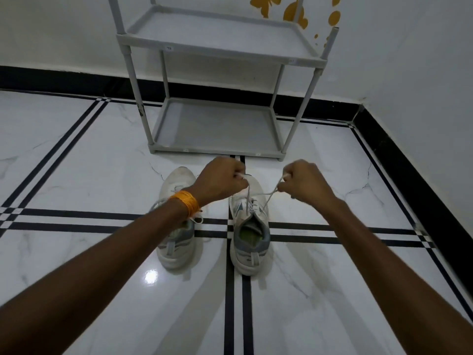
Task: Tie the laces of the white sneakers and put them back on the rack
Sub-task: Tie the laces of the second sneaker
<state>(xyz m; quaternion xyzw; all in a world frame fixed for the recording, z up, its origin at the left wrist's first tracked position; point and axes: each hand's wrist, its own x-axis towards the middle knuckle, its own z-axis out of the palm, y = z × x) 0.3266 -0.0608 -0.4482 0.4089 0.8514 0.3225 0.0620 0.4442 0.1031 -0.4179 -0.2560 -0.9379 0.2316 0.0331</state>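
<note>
Two white sneakers w/ grey heel trim sit side by side on the floor, toes toward the rack (217, 129), heels toward the person. Right sneaker (249, 226): upright, mouth open, greenish insole showing; its laces (268, 197) are pulled up taut in a V, one end per side. Left sneaker (176, 237): partly hidden, laces loose, one loop lying beside it. Rack: grey, tiered, shelves bare, just beyond the toes, against the wall.

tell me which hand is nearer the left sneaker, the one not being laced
Left. The left hand hovers just above and beside the left sneaker, its forearm crossing over it. The right hand is on the far side of the right sneaker, pulling a lace.
</note>
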